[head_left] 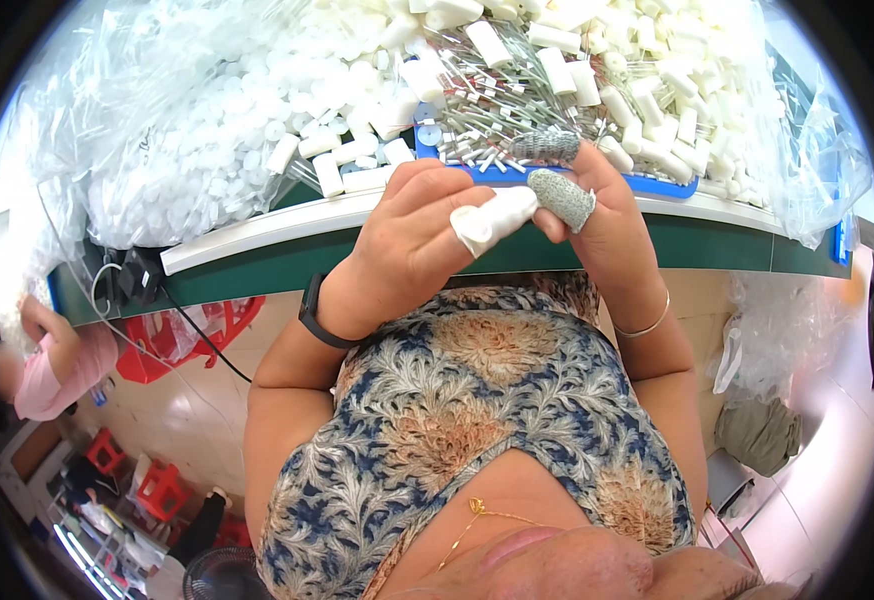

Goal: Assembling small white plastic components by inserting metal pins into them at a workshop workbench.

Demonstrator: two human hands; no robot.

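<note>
My left hand (415, 225) is raised at the table's near edge, its fingers curled and its thumb in a white finger cot (497, 218). Close against it is my right hand (607, 215), with a grey knitted finger cot (562, 200) on the thumb and another on the forefinger. The fingertips of both hands meet in a pinch; whatever lies between them is hidden. Just beyond the hands, a blue tray (672, 187) holds a heap of thin metal pins (482, 95) with white ends. White plastic cylinders (647, 100) are piled over and beside them.
Small translucent discs (227, 130) and clear plastic bags (87, 90) cover the table's left side. Another plastic bag (807, 150) hangs at the right edge. On the floor at left are red stools (162, 490) and a red basket (192, 340). A person in pink (67, 365) is at far left.
</note>
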